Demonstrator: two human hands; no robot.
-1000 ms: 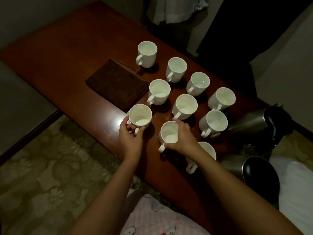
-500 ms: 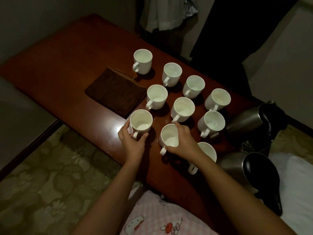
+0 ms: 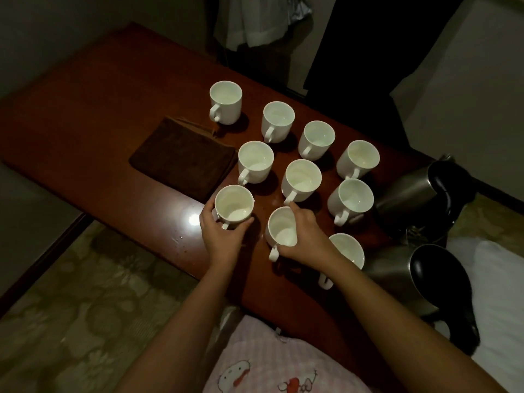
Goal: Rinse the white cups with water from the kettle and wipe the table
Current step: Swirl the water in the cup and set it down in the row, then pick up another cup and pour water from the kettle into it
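Note:
Several white cups stand in rows on the dark red-brown table (image 3: 99,114). My left hand (image 3: 222,238) grips the near-left cup (image 3: 234,204) around its side by the handle. My right hand (image 3: 307,236) holds the cup beside it (image 3: 280,226), which is tilted toward the left. Another cup (image 3: 350,249) sits partly hidden behind my right wrist. A folded brown cloth (image 3: 181,160) lies left of the cups. Two steel kettles stand at the right: one farther back (image 3: 416,194), one nearer (image 3: 408,275) with a black handle.
The table's near edge runs past my forearms, with patterned floor (image 3: 71,307) below on the left. White bedding (image 3: 499,279) lies at the right beyond the kettles. Hanging clothes (image 3: 255,21) and a dark doorway are behind the table.
Both hands stay on the same two cups. The view has shifted slightly, and the right-hand cup looks a bit more tilted than a second ago.

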